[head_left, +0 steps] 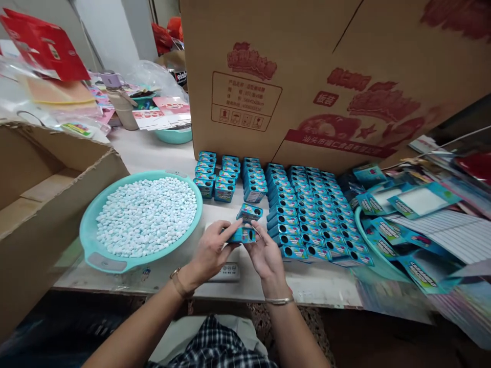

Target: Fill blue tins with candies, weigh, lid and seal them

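My left hand (213,251) is closed around a small blue candy box (241,235), its thumb on top and its fingers below. At the other end of that box, my right hand (265,251) grips with thumb and fingertips, the palm turned partly up. Just beyond my fingers stands another blue box (250,211). A white scale (229,272) with buttons lies under my left hand, mostly hidden. To the left, a turquoise basin (197,207) holds a heap of pale blue and white candies (148,217). Rows of blue boxes (307,220) stand close together at the right.
A large printed carton (245,20) rises behind the rows. An open cardboard box (72,168) is at the left edge. On the right, flat blue packaging (422,273) fills a turquoise tub (362,232). A bottle (121,105) and packets stand at the back left.
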The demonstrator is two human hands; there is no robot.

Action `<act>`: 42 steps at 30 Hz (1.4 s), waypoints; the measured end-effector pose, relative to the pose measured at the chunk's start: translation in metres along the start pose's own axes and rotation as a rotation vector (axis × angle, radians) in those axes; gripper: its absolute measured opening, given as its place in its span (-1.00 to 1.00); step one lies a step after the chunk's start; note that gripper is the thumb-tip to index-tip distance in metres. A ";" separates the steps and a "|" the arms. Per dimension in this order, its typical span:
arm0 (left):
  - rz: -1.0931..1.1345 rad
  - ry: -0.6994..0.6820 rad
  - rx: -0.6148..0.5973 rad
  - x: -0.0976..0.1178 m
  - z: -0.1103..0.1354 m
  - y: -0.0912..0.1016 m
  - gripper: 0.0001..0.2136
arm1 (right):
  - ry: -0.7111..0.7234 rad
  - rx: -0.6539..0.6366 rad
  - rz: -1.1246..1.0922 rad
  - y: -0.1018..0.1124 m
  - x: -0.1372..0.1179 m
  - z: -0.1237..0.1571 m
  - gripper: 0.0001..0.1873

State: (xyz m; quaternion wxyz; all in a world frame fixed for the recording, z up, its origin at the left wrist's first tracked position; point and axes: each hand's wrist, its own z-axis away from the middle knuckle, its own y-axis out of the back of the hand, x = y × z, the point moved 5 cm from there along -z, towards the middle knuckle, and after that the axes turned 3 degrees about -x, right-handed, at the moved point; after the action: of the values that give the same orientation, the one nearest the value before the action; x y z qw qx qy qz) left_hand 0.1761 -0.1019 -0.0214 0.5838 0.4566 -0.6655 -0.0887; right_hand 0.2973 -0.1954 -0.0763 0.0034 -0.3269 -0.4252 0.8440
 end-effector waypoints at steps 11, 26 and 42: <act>-0.024 0.034 -0.074 -0.001 -0.003 0.004 -0.49 | -0.072 0.052 -0.120 0.002 0.010 -0.009 -0.88; 0.585 0.307 0.172 -0.067 0.050 -0.008 -0.43 | 0.294 -0.041 0.229 -0.022 -0.001 0.005 -0.73; 0.683 0.581 0.452 -0.051 0.125 0.020 -0.61 | 0.608 -0.002 0.643 -0.035 -0.015 0.025 -0.70</act>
State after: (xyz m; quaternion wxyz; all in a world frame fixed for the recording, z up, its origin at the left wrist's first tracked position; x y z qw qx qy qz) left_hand 0.0537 -0.1064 -0.0822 0.6270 0.3339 -0.5894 0.3847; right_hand 0.2855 -0.1946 -0.0325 -0.1348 -0.6761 -0.2821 0.6672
